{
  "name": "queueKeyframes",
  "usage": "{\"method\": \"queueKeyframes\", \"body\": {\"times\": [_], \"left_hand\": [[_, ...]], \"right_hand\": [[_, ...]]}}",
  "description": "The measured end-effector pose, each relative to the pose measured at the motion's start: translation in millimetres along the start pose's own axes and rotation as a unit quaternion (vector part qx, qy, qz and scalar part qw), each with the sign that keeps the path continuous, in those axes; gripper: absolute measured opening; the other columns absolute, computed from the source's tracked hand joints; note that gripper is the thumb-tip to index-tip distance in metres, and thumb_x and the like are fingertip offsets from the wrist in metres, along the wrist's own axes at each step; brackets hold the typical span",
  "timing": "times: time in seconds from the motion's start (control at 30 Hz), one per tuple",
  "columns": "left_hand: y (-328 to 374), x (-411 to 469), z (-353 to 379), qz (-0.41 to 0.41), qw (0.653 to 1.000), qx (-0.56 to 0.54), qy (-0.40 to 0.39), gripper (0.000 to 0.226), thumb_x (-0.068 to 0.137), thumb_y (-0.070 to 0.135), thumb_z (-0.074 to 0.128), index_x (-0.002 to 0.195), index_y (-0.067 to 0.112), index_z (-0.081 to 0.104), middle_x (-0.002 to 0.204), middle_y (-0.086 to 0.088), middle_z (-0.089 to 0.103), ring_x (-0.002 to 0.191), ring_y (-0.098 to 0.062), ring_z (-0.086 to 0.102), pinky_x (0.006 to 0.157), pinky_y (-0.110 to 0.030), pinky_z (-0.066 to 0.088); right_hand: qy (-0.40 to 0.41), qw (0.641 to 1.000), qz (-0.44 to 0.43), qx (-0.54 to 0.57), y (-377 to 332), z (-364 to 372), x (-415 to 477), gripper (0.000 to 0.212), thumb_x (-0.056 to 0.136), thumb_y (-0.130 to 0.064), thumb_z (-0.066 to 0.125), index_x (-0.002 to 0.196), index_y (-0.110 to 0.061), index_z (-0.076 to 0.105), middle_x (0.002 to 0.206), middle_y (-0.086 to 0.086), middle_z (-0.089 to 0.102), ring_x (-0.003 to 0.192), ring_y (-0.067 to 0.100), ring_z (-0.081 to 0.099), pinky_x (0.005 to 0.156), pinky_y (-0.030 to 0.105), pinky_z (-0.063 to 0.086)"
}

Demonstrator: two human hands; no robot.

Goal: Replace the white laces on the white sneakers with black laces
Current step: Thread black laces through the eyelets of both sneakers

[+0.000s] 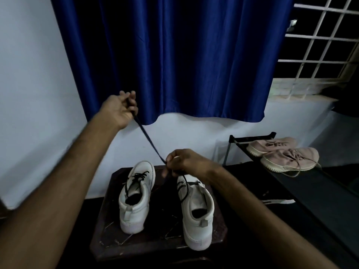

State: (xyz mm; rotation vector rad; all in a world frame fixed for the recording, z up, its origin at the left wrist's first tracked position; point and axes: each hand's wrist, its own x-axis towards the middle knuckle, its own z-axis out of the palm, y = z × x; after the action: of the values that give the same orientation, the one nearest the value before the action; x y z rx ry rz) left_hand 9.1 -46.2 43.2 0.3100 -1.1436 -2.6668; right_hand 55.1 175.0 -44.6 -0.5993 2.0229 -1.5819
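Two white sneakers stand heels toward me on a dark stool (pixel 108 239). The left sneaker (pixel 134 202) carries black lacing over its tongue. The right sneaker (pixel 196 214) has a black lace (pixel 147 137) threaded through some eyelets. My left hand (pixel 120 108) is raised in front of the curtain and grips the lace's free end, holding it taut. My right hand (pixel 186 162) hovers above the right sneaker's toe and pinches the same lace lower down.
A blue curtain (pixel 174 55) hangs behind. A black rack (pixel 310 187) at the right holds a pair of pinkish sneakers (pixel 285 154), with a dark shoe (pixel 277 200) below. A barred window (pixel 320 39) is at upper right.
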Motion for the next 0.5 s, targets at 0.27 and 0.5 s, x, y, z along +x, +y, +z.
{"method": "queueKeyframes", "body": {"times": [0.27, 0.5], "left_hand": [[3, 2, 6, 0.072, 0.988, 0.134, 0.022, 0.016, 0.105, 0.010, 0.036, 0.094, 0.011, 0.048, 0.080, -0.001, 0.069, 0.041, -0.005, 0.043, 0.037, -0.015, 0.029], [-40, -26, -5, 0.055, 0.947, 0.304, -0.092, 0.028, 0.102, 0.002, 0.039, 0.111, 0.012, 0.064, 0.093, 0.003, 0.067, 0.050, -0.001, 0.039, 0.039, -0.012, 0.026]], "right_hand": [[0.003, 0.993, -0.005, -0.116, 45, 18, 2, 0.014, 0.093, 0.005, 0.051, 0.088, -0.008, 0.050, 0.093, 0.025, 0.070, 0.056, 0.005, 0.056, 0.059, 0.015, 0.045], [0.165, 0.930, -0.069, -0.322, 36, -5, -6, 0.013, 0.093, -0.019, 0.059, 0.099, -0.017, 0.069, 0.097, -0.002, 0.072, 0.082, 0.007, 0.060, 0.072, 0.016, 0.042]]}}
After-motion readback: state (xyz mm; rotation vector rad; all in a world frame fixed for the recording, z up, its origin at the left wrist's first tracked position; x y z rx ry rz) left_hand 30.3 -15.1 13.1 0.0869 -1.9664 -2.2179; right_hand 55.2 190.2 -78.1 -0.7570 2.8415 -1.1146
